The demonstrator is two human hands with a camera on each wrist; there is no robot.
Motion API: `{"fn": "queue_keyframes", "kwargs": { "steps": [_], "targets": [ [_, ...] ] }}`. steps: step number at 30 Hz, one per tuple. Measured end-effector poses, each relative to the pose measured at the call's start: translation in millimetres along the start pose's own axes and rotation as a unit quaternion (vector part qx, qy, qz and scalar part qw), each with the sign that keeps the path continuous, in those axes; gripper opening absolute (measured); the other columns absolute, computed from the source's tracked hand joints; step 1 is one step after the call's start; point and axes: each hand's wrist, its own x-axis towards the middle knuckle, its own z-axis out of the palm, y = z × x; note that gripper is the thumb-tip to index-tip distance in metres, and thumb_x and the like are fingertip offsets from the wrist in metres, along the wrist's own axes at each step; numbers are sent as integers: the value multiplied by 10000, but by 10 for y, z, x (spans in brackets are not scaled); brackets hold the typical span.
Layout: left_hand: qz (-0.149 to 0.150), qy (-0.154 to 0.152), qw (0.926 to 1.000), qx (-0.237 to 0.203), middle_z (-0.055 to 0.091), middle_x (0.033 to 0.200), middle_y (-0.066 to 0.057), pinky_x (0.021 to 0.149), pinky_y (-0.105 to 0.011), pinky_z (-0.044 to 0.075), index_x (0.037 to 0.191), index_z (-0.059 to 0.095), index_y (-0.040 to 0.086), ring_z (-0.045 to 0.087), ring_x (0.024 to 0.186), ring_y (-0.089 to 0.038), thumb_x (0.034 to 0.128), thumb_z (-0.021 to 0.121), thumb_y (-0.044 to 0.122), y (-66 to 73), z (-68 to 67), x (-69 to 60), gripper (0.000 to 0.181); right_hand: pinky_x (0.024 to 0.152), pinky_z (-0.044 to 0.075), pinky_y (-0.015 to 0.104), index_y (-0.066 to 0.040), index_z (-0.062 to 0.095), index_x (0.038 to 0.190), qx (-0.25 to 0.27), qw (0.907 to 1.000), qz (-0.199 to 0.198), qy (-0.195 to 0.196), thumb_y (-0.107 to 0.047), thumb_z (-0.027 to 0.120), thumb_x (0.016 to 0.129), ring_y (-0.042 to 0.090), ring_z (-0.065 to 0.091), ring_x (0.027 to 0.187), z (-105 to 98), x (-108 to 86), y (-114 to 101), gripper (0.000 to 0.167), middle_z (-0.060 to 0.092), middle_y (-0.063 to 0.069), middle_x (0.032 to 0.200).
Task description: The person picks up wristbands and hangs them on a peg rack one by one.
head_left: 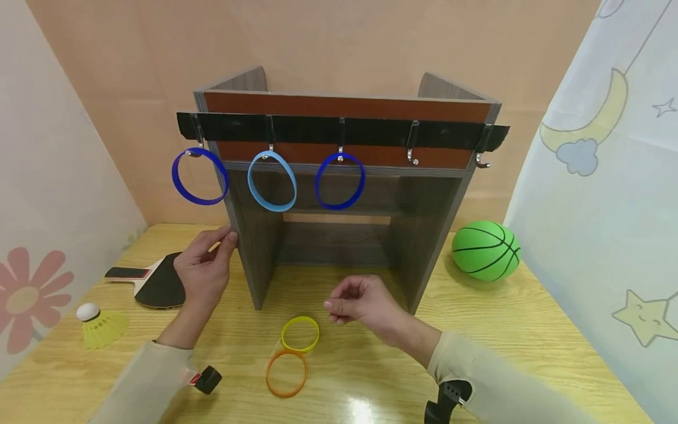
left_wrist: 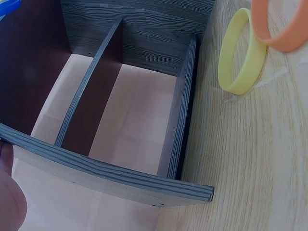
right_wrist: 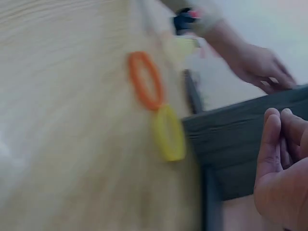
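Observation:
My left hand (head_left: 203, 268) is at the left side panel of a grey wooden shelf unit (head_left: 254, 247), its fingertips touching the outer side by the front edge. Loosely bent and holding nothing, my right hand (head_left: 368, 306) hovers before the unit's opening, thumb and fingertips close together. Below and left of it lie a yellow ring (head_left: 300, 350) and an orange ring (head_left: 286, 394) on the wooden table. From hooks on the black strip (head_left: 304, 128) hang a dark blue ring (head_left: 178, 184), a light blue ring (head_left: 254, 191) and another dark blue ring (head_left: 318, 187).
Two hooks, a fourth hook (head_left: 411, 154) and a fifth hook (head_left: 481, 160), carry nothing. A green ball (head_left: 484, 250) sits right of the unit. To the left are a table tennis bat (head_left: 161, 285) and a shuttlecock (head_left: 100, 327).

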Motion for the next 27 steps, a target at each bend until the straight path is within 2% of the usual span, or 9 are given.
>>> {"fn": "queue_keyframes", "kwargs": {
  "steps": [3,13,19,27],
  "targets": [
    [9,1,10000,-55,670,825,-182,727,-226,550,924,651,-201,634,736,-136,815,686,-92,-8,0,-3,159,681,575,432,-3,635,844,-125,9995,272,-102,21,713,819,216,656,680,47,-32,169,85,651,155,795],
    [-27,12,10000,20,685,851,-134,734,-231,548,926,649,-202,638,749,-143,789,627,-211,6,-3,-2,139,593,578,323,74,640,903,-254,9963,750,-347,23,698,830,186,647,614,190,-114,515,106,639,156,767],
    [13,54,9999,-110,681,837,-158,734,-228,550,919,645,-209,638,757,-140,797,661,-162,-29,1,-11,132,557,575,309,100,642,880,-289,9972,677,-128,56,703,810,168,640,577,281,-101,631,103,643,156,729],
    [-1,59,10000,80,688,844,-128,735,-230,549,917,654,-198,638,760,-142,783,631,-213,-5,7,-2,136,541,575,326,86,647,847,-191,9975,670,108,86,723,775,204,651,567,402,-109,723,104,653,143,705]
  ]
}}
